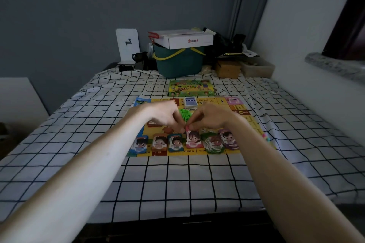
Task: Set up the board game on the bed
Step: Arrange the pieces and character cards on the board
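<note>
— Two hands, yours, meet over the middle of the game board (254, 124). What are they doing?

— Your left hand (167, 116) and your right hand (207, 117) come together fingertip to fingertip. The fingers of both hands are curled and pinch one small pink piece (186, 128) between them. It is too tiny and blurry to say what it is.

— Where is the board?

— It lies flat on the bed (177, 179), on the checked sheet. Your hands and wrists hide much of its middle, so you cannot see what is printed there.

— What else is on the board?

— Six stacks of play money (192, 140) stand in a row along the near edge, each with a cartoon face. The numbers on them are hard to read. A heap of small green pieces (184, 113) peeks out between your hands, partly covered. A deck of cards (190, 102) sits by the far edge. Some little colored beads (265, 137) lie at the right edge, too small to make out.

— And past the board?

— The game box (190, 88) lies on the bed just beyond it. Farther back stands a green basket (177, 63) with a white carton (187, 40) on top. A white card with a deer (127, 45) leans at the wall. The dark pile to the right of the basket is too dim to tell apart.
</note>
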